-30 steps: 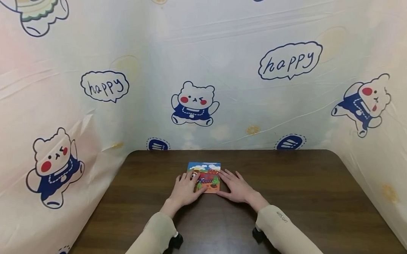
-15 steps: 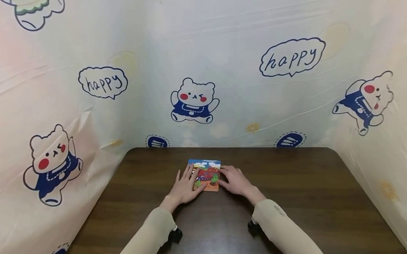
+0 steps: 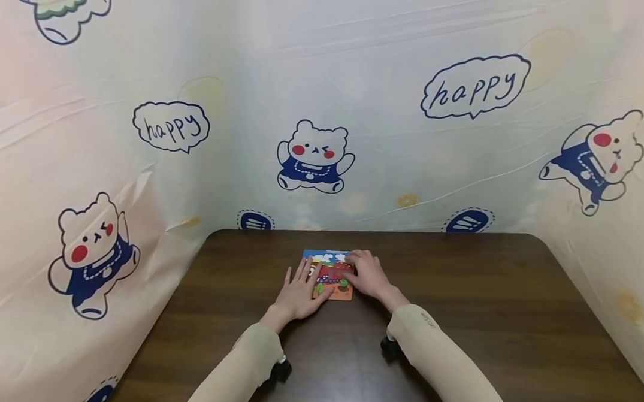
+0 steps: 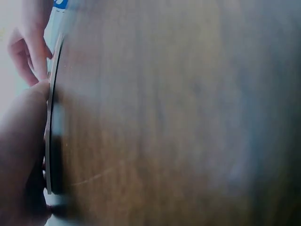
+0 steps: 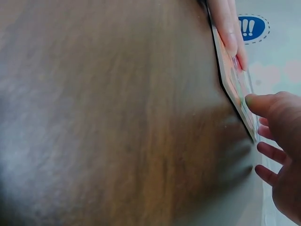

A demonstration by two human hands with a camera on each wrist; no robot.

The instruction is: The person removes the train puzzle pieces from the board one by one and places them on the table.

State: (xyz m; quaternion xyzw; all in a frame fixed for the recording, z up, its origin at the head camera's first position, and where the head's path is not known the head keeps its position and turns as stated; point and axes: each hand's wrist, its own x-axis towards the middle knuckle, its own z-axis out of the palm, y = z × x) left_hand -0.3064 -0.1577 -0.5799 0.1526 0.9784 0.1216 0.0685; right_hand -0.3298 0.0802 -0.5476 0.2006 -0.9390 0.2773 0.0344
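A thin, roughly square board (image 3: 332,274) with a bright picture of sky, clouds, red shapes and green plants lies flat on the table. My left hand (image 3: 296,297) rests over its left side with spread, straight fingers; the thumb touches near the lower edge. Over its upper right side sits my right hand (image 3: 371,275), thumb and forefinger apart with bent fingers. In the right wrist view, the right thumb (image 5: 258,102) meets the board's face (image 5: 237,89), while the other fingers stand past its edge. The left wrist view shows the board edge-on (image 4: 49,132). What lies beneath the right fingertips is hidden.
The dark brown wooden table (image 3: 457,327) has rounded far corners. A pale curtain (image 3: 377,161) printed with bears and "happy" bubbles hangs behind it and at both sides. Black wrist cameras (image 3: 281,370) sit under the sleeves.
My right hand has moved left and up, from beside the board's right edge to over its upper right part. The left hand stays on the board; the head view has shifted slightly.
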